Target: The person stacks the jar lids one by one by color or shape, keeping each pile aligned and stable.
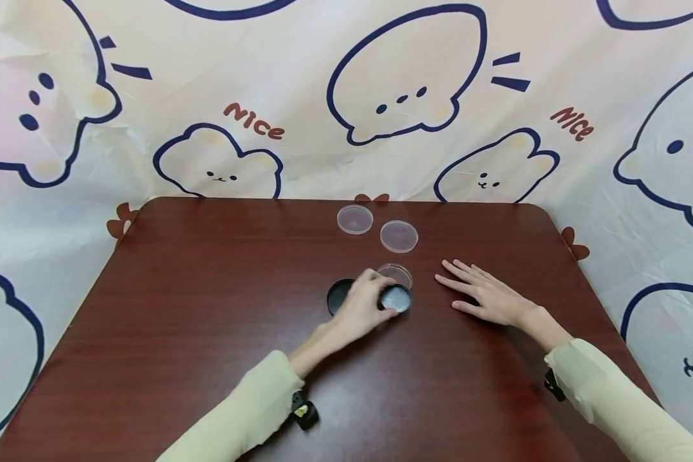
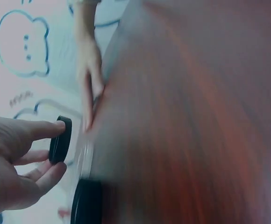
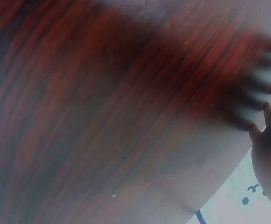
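My left hand (image 1: 360, 300) pinches a small round black lid (image 1: 395, 299) by its edge, with a pale, shiny face showing. In the left wrist view this lid (image 2: 60, 140) is held on edge between thumb and fingers, above the tabletop. Beside that hand a black round lid or shallow dish (image 1: 337, 297) lies on the table, partly covered by the hand. Just beyond the held lid is a clear round dish (image 1: 397, 272), partly hidden. My right hand (image 1: 487, 295) rests on the table with its fingers spread, holding nothing.
Two more clear round dishes, one (image 1: 355, 219) near the back edge and another (image 1: 399, 237) to its right, lie on the brown wooden table (image 1: 179, 308). A pale cartoon-printed cloth (image 1: 306, 160) hangs behind and along both sides.
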`<action>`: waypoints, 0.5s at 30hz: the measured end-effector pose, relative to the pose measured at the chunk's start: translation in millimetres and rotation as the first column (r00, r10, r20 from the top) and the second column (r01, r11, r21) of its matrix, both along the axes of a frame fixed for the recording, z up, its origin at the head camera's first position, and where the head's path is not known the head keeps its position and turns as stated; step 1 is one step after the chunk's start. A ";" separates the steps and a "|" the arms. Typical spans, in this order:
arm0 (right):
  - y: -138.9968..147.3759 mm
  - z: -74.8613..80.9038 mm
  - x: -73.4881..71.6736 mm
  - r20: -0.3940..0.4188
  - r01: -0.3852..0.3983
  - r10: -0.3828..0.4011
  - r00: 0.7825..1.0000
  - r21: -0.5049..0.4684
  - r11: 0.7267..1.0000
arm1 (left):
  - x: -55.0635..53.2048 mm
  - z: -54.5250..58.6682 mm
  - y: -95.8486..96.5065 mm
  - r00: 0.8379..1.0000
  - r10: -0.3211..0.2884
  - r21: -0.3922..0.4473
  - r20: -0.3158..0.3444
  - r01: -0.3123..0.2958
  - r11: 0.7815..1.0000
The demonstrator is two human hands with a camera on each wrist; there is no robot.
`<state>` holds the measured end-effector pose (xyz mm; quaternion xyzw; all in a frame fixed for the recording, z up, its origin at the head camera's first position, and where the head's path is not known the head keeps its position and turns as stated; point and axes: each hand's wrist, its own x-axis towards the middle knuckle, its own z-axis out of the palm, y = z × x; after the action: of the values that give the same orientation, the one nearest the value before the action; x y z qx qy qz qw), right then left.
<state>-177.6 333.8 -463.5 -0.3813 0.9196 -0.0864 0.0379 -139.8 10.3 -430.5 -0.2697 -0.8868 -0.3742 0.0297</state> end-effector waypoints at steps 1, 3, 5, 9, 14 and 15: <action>-0.3 -0.1 -0.6 0.000 -0.001 0.001 1.000 0.001 1.000 | -2.5 -0.2 -9.1 1.000 0.015 0.018 0.003 -0.015 1.000; -0.1 -0.3 -1.1 -0.002 -0.003 0.003 1.000 0.005 1.000 | -6.7 -1.4 -25.7 0.999 0.046 0.037 0.010 -0.046 0.998; 0.7 -0.4 -1.0 -0.003 -0.003 0.003 1.000 0.007 1.000 | -9.2 -3.2 -39.4 0.997 0.075 0.040 0.024 -0.076 0.996; 2.6 -0.3 0.8 -0.009 -0.003 0.003 1.000 0.011 1.000 | -9.4 -5.8 -57.3 0.995 0.096 0.009 0.042 -0.096 0.995; 0.3 -0.2 1.1 -0.010 -0.008 0.008 1.000 0.001 1.000 | -6.9 -8.1 -66.3 0.993 0.098 -0.070 0.063 -0.093 0.993; -0.8 -0.2 1.1 -0.007 -0.009 0.009 1.000 -0.003 1.000 | -6.4 -8.4 -67.2 0.993 0.100 -0.084 0.067 -0.094 0.992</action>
<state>-176.5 333.0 -463.7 -0.3857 0.9179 -0.0862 0.0345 -146.3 -56.9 -438.9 -0.2136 -0.9138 -0.3454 0.0051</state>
